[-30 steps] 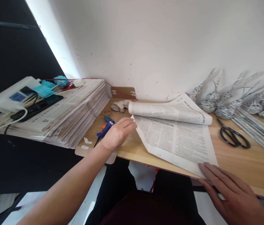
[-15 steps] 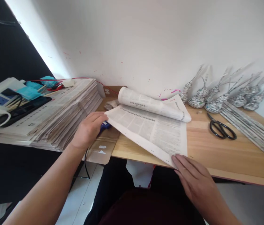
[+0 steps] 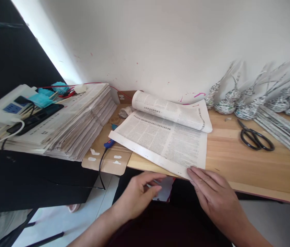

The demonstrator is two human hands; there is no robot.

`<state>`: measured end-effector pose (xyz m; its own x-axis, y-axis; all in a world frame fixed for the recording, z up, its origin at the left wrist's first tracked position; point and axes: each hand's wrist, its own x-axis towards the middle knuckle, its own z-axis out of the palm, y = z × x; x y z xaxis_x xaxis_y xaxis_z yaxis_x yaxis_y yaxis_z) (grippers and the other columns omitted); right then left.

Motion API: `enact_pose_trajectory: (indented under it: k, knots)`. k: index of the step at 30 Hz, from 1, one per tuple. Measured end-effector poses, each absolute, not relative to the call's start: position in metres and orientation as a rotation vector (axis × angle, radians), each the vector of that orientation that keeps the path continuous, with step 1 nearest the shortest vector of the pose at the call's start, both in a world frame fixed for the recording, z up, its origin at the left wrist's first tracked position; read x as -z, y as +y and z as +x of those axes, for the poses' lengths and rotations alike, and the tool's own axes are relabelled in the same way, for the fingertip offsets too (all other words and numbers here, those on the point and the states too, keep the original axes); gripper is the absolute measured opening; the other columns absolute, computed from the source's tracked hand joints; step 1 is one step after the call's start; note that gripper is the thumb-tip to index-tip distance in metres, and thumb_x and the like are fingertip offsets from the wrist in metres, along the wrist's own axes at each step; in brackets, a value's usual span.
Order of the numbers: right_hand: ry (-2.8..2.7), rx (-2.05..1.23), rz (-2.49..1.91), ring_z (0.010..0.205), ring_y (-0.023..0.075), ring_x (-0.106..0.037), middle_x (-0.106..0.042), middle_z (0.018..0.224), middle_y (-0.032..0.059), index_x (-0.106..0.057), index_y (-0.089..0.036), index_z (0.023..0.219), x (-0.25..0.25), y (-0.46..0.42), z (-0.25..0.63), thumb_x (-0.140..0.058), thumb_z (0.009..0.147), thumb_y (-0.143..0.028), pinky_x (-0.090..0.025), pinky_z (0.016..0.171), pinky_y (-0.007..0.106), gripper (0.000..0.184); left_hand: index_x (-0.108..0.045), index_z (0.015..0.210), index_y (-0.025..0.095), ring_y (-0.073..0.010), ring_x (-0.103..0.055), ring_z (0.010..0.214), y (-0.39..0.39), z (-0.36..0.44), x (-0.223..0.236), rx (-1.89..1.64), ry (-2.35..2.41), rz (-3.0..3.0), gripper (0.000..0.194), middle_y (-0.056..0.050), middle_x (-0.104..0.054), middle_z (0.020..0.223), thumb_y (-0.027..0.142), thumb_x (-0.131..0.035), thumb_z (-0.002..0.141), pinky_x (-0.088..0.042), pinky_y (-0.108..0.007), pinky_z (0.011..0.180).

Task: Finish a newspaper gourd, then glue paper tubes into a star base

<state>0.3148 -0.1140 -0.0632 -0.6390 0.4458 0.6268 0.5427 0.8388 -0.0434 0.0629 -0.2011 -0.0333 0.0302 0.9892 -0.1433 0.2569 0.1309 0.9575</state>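
A printed newspaper point(image 3: 157, 137) lies aslant on the wooden tabletop, its far part curled over toward me. My right hand point(image 3: 211, 190) holds the near right corner, fingers laid over the top and the thumb down at the paper's edge; how far the thumb reaches beneath is hidden. In front of the table edge, clear of the sheet, my left hand point(image 3: 141, 193) hangs with thumb and fingers apart and nothing in it. A blue-handled tool point(image 3: 108, 143) on a black cord pokes out beside the newspaper's left corner, its far end mostly covered.
A tall newspaper stack point(image 3: 83, 127) on the left carries a power strip point(image 3: 13, 106) and a phone point(image 3: 38, 118). Cardboard point(image 3: 108, 163) lies between stack and newspaper. At right are black scissors point(image 3: 256, 139), rolled paper sticks point(image 3: 286, 137) and several woven paper bulbs point(image 3: 250, 108) along the wall.
My left hand has let go of the newspaper's left corner and come down and right, off the table. That corner now lies lower, nearer the cardboard. My right hand stays at its corner.
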Motion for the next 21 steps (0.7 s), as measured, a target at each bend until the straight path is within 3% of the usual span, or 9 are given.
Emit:
enact_pose_trajectory:
  k: [6,10,15,18,21]
  knots:
    - [-2.306,0.104,-0.726,0.099,0.0243,-0.067,-0.075,0.113,0.0073,-0.070,-0.015,0.119,0.058,-0.123,0.303,-0.057,0.092,-0.007,-0.050,0.089,0.040,0.031,-0.070,0.122,0.024,-0.0262,-0.065,0.114,-0.197,0.092,0.041,-1.096,1.057,0.733,0.042,-0.012,-0.068,0.126,0.040,-0.073,0.084,-0.054,-0.040,0.096]
    - [-2.321,-0.002,-0.644,0.098,0.0221,-0.067,-0.075,0.111,0.0086,-0.068,-0.013,0.119,0.053,-0.137,0.293,-0.057,0.091,-0.006,-0.051,0.086,0.037,0.031,-0.069,0.124,0.025,-0.0230,-0.066,0.111,-0.196,0.097,0.041,-1.143,1.128,0.672,0.043,-0.010,-0.070,0.122,0.040,-0.074,0.083,-0.053,-0.039,0.098]
    - [-2.351,-0.259,-0.529,0.096,0.0193,-0.067,-0.076,0.102,0.0056,-0.070,-0.019,0.109,0.033,-0.125,0.303,-0.061,0.094,-0.028,-0.054,0.086,0.035,0.020,-0.075,0.110,0.020,-0.0204,-0.068,0.098,-0.194,0.102,0.048,-1.174,1.369,0.575,0.043,-0.008,-0.074,0.113,0.040,-0.083,0.072,-0.056,-0.033,0.091]
    - [-2.244,-0.212,-0.828,0.099,0.0189,-0.067,-0.075,0.103,0.0044,-0.071,-0.021,0.104,0.015,-0.077,0.344,-0.056,0.096,-0.025,-0.053,0.089,0.036,0.018,-0.077,0.103,0.018,-0.0200,-0.069,0.094,-0.194,0.103,0.049,-1.185,1.421,0.515,0.044,-0.007,-0.077,0.102,0.038,-0.088,0.064,-0.057,-0.031,0.086]
    - [-2.195,0.039,-1.344,0.103,0.0283,-0.067,-0.074,0.109,0.0123,-0.072,-0.015,0.108,0.005,-0.012,0.399,-0.062,0.090,-0.031,-0.051,0.088,0.044,0.026,-0.076,0.101,0.017,-0.0168,-0.068,0.086,-0.196,0.102,0.051,-1.183,1.436,0.519,0.045,-0.007,-0.077,0.095,0.036,-0.089,0.063,-0.057,-0.028,0.082]
